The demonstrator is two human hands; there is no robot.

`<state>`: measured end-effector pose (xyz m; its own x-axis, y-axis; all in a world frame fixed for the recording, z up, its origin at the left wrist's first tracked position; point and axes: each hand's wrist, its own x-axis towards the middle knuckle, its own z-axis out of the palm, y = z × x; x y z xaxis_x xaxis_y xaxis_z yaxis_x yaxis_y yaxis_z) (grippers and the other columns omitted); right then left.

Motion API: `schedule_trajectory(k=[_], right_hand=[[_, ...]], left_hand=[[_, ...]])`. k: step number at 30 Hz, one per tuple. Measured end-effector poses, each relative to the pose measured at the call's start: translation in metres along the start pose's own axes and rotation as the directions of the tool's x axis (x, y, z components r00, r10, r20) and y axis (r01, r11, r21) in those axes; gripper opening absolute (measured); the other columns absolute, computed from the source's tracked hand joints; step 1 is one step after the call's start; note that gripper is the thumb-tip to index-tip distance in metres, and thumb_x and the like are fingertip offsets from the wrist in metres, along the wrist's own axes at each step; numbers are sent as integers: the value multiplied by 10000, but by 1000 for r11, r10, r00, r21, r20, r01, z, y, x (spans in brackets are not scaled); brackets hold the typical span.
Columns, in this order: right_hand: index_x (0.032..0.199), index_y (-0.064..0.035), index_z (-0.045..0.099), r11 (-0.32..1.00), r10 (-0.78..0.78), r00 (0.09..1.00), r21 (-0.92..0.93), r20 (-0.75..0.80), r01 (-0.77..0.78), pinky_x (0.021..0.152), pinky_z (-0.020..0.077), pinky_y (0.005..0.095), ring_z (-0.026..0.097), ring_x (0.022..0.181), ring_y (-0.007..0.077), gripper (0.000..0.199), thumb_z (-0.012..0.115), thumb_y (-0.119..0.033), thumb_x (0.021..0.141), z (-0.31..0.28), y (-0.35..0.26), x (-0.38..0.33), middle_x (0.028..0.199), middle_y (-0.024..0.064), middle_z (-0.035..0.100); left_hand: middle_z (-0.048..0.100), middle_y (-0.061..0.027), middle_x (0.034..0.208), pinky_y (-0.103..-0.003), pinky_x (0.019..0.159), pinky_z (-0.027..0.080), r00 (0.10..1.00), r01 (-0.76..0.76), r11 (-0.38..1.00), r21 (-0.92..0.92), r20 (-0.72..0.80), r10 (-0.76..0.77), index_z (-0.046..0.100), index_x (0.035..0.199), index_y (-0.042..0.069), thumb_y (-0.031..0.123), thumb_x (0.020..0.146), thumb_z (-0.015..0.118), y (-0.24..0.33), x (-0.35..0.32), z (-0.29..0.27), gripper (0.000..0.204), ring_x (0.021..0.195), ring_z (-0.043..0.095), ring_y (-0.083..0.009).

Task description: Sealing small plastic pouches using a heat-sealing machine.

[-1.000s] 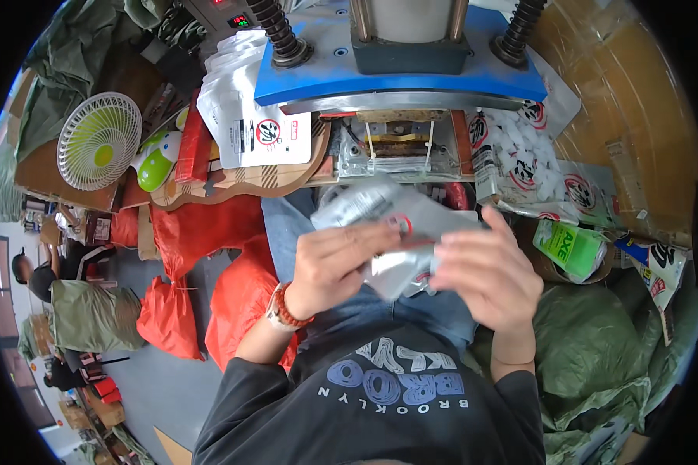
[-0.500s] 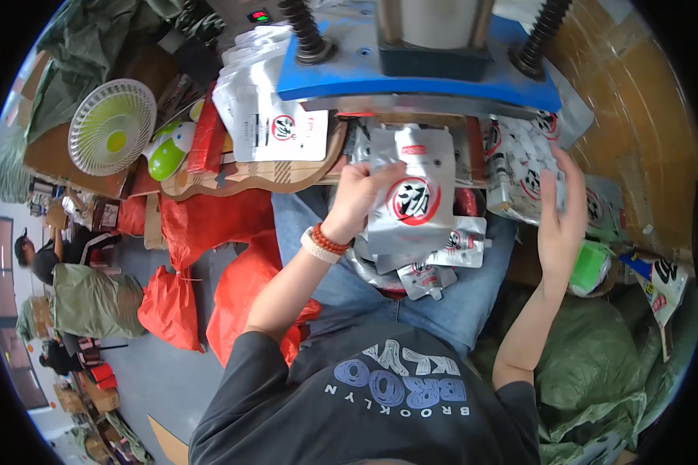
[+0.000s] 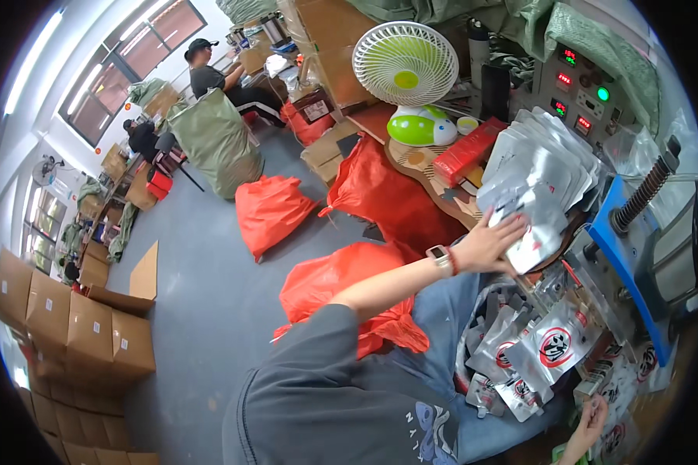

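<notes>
At the near end of a fanned stack of silver pouches (image 3: 539, 151), my left hand (image 3: 492, 244) closes on a silver pouch (image 3: 539, 244), fingers over its face. Low at the right edge, my right hand (image 3: 591, 425) has its fingers curled together beside a row of small pale parts (image 3: 597, 380); anything within them is too small to make out. Between the hands, a silver pouch with a red ring and black mark (image 3: 554, 347) slants at the blue press (image 3: 624, 267), untouched. Below it, several spouted pouches (image 3: 512, 395) lie heaped in a container (image 3: 464, 353) over my lap.
A green-and-white fan (image 3: 405, 66) and a red box (image 3: 469, 151) stand beyond the stack. Behind is a control box with lit displays (image 3: 574, 97). Red sacks (image 3: 275, 209) lie on the floor to the left, cartons (image 3: 85, 325) further off. Another person (image 3: 217, 81) sits at the far bench.
The view has swung to the left. My left hand has let go of the ringed pouch and reached to the pouch stack. My right hand's fingers, earlier stretched out, are now curled.
</notes>
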<state>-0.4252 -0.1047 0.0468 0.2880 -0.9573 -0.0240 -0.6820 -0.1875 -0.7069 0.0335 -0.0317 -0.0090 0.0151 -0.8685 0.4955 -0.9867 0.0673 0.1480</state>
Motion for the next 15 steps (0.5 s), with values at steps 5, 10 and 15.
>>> schedule_trajectory(k=[5,10,15], right_hand=[[1215,86,515,821,-135,756,355,-640,447,972,449,403,590,1070,298,351,599,-75,914,10,-32,-25,1157,219,598],[1109,53,586,628,-686,545,-14,-481,778,943,465,446,606,1041,357,281,641,-66,860,21,-85,-57,1078,220,648],[1009,-65,688,472,-849,432,-69,-304,879,777,551,326,655,971,240,277,751,-50,740,44,-147,-43,1070,70,703]], left_hand=[[709,-62,890,-340,646,540,995,49,959,-281,-73,-72,727,964,119,125,771,677,15,-15,-20,199,783,688,-245],[714,-90,856,-319,627,528,985,13,785,-620,-127,-117,747,965,134,-84,666,635,93,-8,-70,387,746,690,-239],[723,-114,1020,-325,785,580,964,-254,799,-544,-77,254,713,995,8,28,695,702,129,-3,-119,301,933,709,-253]])
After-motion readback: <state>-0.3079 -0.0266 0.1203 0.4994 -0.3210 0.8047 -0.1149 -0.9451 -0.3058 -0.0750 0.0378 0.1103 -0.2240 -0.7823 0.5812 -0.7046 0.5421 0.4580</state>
